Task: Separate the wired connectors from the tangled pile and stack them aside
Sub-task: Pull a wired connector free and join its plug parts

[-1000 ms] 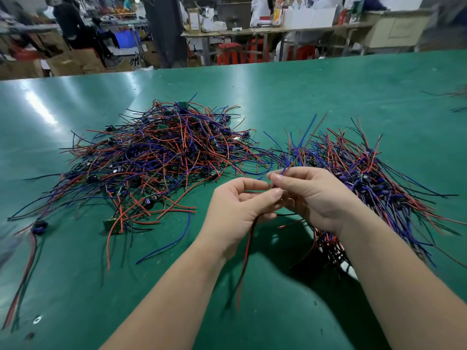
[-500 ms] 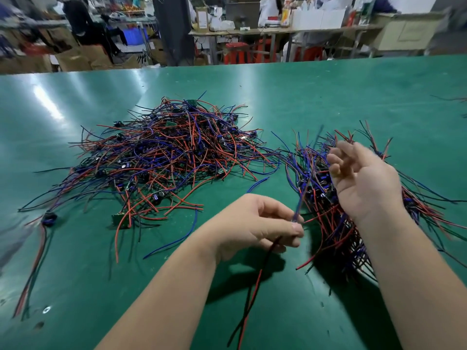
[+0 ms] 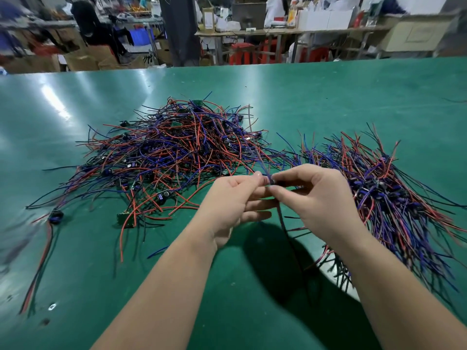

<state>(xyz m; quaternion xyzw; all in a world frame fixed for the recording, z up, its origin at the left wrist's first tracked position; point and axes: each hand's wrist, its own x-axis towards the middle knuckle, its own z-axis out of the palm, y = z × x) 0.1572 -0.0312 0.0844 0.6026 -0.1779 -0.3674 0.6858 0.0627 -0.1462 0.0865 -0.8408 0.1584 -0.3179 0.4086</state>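
Observation:
A tangled pile [image 3: 174,152] of red, blue and black wired connectors lies on the green table, left of centre. To the right lies a sorted stack [image 3: 384,188] of the same connectors, wires fanned out. Above the table between them, my left hand [image 3: 235,205] and my right hand [image 3: 318,200] meet fingertip to fingertip and both pinch one wired connector [image 3: 271,180]. Its blue wire sticks up from the fingers, blurred, and its dark wires [image 3: 290,238] hang down below the hands.
A single connector with red and black leads [image 3: 54,217] lies apart at the left. The green table [image 3: 328,97] stretches far back. Beyond its far edge are work benches, boxes, red stools and people.
My right hand came back from over the sorted stack to meet my left hand. Both now pinch the connector that the left hand held alone half a second ago.

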